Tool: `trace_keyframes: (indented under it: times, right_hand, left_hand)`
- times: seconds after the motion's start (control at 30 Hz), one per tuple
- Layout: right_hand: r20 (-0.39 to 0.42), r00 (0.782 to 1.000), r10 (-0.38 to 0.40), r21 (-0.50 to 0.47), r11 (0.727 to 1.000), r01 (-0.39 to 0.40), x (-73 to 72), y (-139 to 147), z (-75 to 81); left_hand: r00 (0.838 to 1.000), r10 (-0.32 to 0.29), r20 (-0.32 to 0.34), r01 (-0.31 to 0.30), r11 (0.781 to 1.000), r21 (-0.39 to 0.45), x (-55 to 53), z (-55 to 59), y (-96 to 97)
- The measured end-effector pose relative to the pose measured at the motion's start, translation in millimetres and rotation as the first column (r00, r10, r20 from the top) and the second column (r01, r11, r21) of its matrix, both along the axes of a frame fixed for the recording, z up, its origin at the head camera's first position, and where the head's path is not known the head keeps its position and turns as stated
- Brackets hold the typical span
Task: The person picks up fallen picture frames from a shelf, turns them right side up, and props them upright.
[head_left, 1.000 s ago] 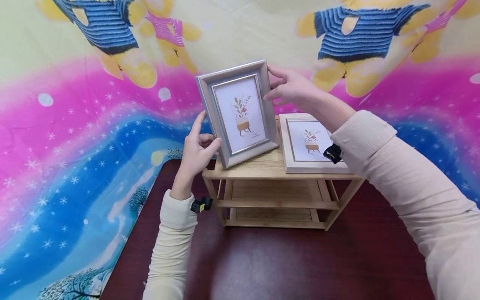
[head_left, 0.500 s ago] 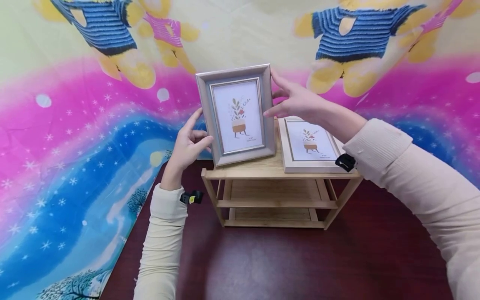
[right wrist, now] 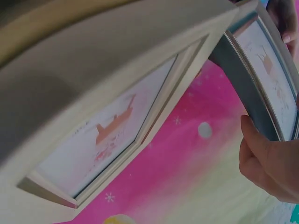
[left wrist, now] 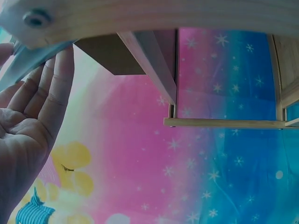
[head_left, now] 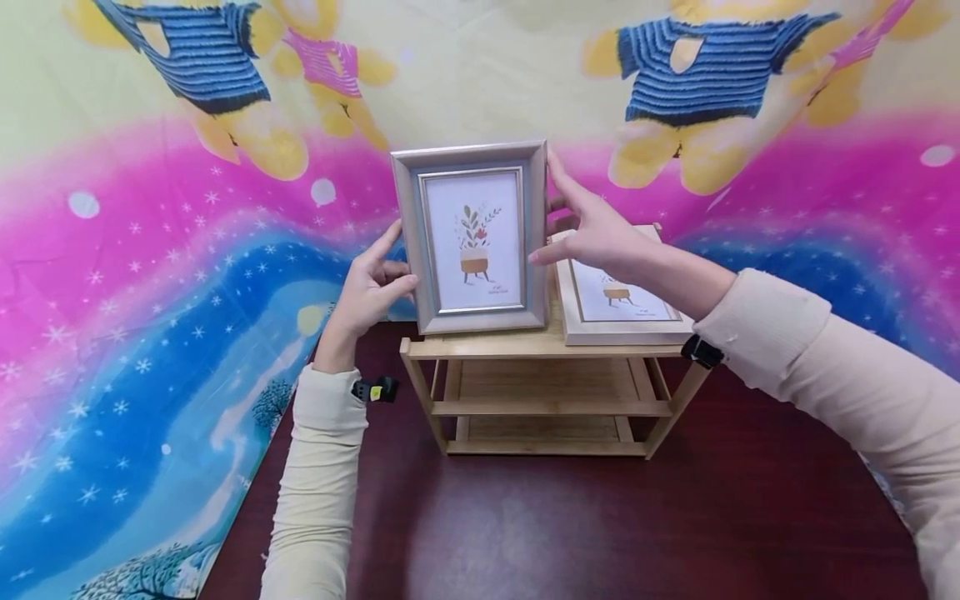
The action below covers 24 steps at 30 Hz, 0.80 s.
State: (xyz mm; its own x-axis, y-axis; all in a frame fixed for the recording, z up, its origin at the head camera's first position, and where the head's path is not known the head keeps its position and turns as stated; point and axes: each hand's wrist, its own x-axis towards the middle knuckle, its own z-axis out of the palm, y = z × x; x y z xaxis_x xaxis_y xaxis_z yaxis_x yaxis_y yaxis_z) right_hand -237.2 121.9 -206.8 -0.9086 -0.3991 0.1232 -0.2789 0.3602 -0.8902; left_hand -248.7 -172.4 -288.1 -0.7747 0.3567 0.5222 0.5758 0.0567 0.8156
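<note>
In the head view, a silver-grey picture frame (head_left: pixel 480 250) with a potted-plant print stands nearly upright at the left of the wooden rack's top (head_left: pixel 517 345). My left hand (head_left: pixel 366 296) holds its left side, thumb in front and fingers behind. On the opposite side, my right hand (head_left: pixel 600 237) pinches the right edge. Whether the bottom edge bears fully on the rack, I cannot tell. A cream picture frame (head_left: pixel 628 333) with a similar print lies tilted back to the right, partly behind my right forearm. The right wrist view shows my right thumb (right wrist: pixel 261 140) on the silver-grey frame.
The rack has two lower shelves (head_left: pixel 551 383) and slanted side legs. It stands on a dark red table (head_left: pixel 540 517). A cloth (head_left: pixel 150 333) printed with bears and snowflakes hangs behind and to the left.
The silver-grey frame has turned from a leftward tilt to nearly straight and come down slightly. Both hands moved with it; my right hand slid lower along its edge. The cream frame stayed put.
</note>
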Motion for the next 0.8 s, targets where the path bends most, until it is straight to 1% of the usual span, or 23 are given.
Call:
trace_keyframes:
  times: [0.27, 0.43, 0.57, 0.7, 0.8]
  right_hand:
    - [-0.120, 0.992, -0.047, -0.045, 0.998, 0.042, 6.3, -5, -15.5]
    - [-0.139, 0.988, -0.059, -0.088, 0.995, 0.047, 7.4, -6, -22.8]
    - [-0.141, 0.988, -0.056, -0.112, 0.993, 0.040, 7.8, -6, -25.0]
    - [-0.152, 0.986, -0.064, -0.118, 0.992, 0.046, 7.8, -7, -25.8]
    - [-0.156, 0.985, -0.075, -0.125, 0.991, 0.056, 8.1, -7, -26.4]
  left_hand:
    - [0.999, -0.040, 0.020, 0.039, 0.998, 0.046, -1.9, -1.1, -2.7]
    - [0.998, -0.055, 0.011, 0.055, 0.998, 0.021, -0.3, 0.2, -2.5]
    - [0.999, -0.033, 0.003, 0.033, 0.999, -0.011, 3.1, -0.5, -3.4]
    - [1.000, -0.002, -0.007, 0.001, 1.000, -0.023, 6.9, -2.9, -5.4]
    - [1.000, 0.008, -0.016, -0.008, 1.000, -0.022, 9.8, -4.4, -6.8]
